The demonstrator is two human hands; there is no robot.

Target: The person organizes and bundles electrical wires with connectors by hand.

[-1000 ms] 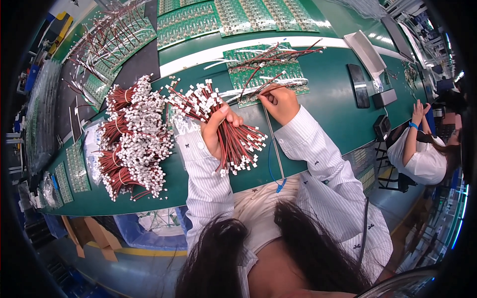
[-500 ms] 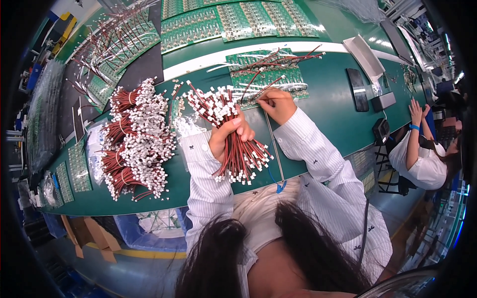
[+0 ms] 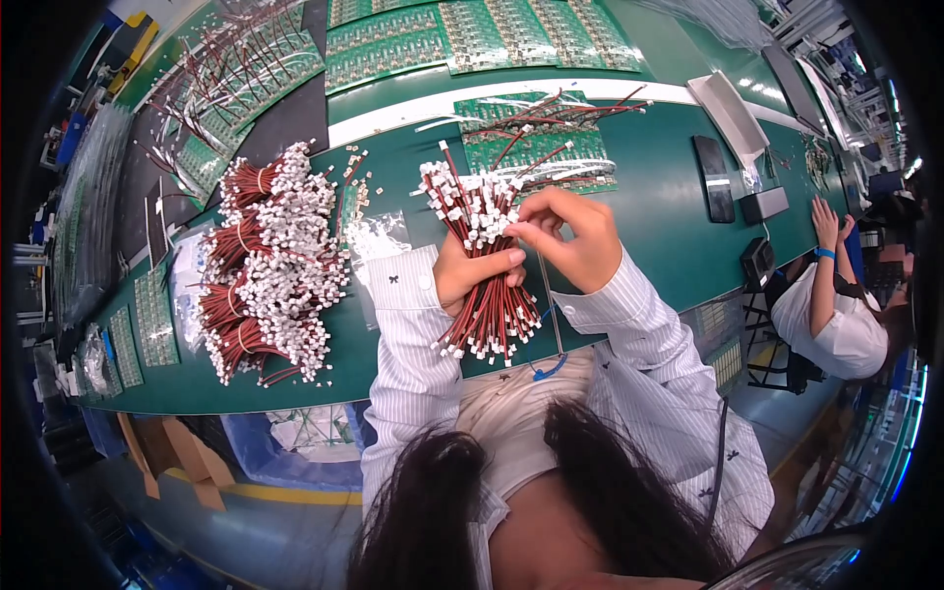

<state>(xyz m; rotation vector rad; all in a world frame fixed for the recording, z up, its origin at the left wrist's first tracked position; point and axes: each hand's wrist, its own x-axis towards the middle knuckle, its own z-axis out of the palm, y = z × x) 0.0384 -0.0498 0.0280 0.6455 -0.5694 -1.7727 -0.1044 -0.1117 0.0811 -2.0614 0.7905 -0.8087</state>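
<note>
Wrapped in my left hand (image 3: 470, 273) is a thick bundle of red-and-black connector cables (image 3: 489, 320), with white plugs fanning out at both ends. The thumb lies across the middle of the bundle. My right hand (image 3: 578, 241) is at the bundle's upper right, thumb and forefinger pinched on a white plug among its ends. Just beyond my hands lies a green circuit board panel (image 3: 536, 133), with several red-and-black cables and white leads across it. The tips of the right fingers partly cover the plug they grip.
Tied cable bundles (image 3: 280, 265) are piled on the left of the green table (image 3: 649, 236). Bare circuit boards (image 3: 482, 44) line the back, and wired boards (image 3: 221, 113) stand at far left. A black phone (image 3: 712, 177) lies right. A co-worker (image 3: 831, 305) sits far right.
My right hand has drawn back from the circuit board panel to the bundle's plugs and pinches there. My left hand has shifted slightly right, bringing the bundle more upright.
</note>
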